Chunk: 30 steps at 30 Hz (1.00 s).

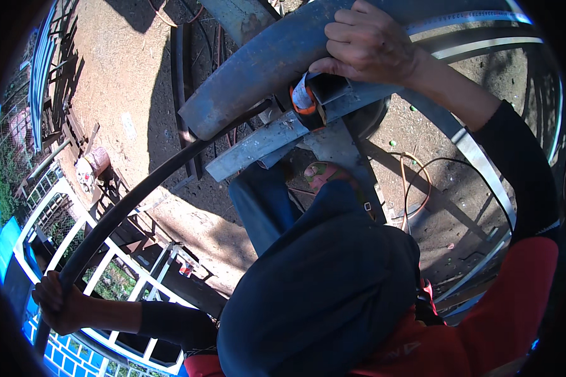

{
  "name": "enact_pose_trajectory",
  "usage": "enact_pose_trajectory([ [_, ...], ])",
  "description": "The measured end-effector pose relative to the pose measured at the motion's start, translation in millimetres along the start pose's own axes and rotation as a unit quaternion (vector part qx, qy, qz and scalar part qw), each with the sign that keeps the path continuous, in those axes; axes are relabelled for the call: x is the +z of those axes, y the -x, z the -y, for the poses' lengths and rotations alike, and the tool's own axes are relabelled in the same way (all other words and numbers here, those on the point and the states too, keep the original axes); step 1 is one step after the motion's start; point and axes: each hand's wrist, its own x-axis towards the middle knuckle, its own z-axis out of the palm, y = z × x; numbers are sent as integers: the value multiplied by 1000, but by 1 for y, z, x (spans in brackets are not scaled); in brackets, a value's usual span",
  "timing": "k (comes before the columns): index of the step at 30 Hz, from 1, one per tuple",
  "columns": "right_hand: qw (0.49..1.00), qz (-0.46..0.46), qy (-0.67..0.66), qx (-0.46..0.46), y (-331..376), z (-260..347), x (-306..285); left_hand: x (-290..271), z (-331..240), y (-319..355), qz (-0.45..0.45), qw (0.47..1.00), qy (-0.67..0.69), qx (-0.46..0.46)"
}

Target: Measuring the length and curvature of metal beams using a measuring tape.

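Note:
My left hand (60, 305), at the lower left, is closed around a long dark pipe (129, 195). That pipe slants up to the right, toward a wide grey-blue metal tube (251, 69). Over this tube my right hand (371, 44) lies with curled fingers and its thumb along the near edge. An orange and black tape measure (314, 118) hangs just below the thumb. Its pale blade (471, 17) runs up to the right hand and shows again beyond it, along the tube. What lies under the fingers is partly hidden.
Under the tube, a flat grey metal bar (248, 147) crosses above my legs. Hoses (415, 188) loop on the dirt ground to the right. White metal framework (100, 264) fills the lower left, near a pinkish bucket-like container (94, 162). My sandalled foot (324, 173) is below the bar.

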Motion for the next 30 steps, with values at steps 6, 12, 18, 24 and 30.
enact_pose_trajectory([
  [6, 940, 272, -149, 142, -38, 9, -29, 124, 26, -1, -163, 884, -395, 188],
  [12, 998, -40, -51, 22, 5, 4, 13, 50, -9, -8, -10, 1000, -16, 18],
  [18, 996, 76, -35, 26, 0, 6, -5, 44, 1, 17, -13, 997, -72, 38],
  [24, 940, 251, -173, 153, -28, 10, -28, 59, 7, 8, -70, 989, -85, 101],
  [30, 971, 207, -88, 87, -25, 10, -29, 85, 2, 8, -146, 958, -214, 120],
])
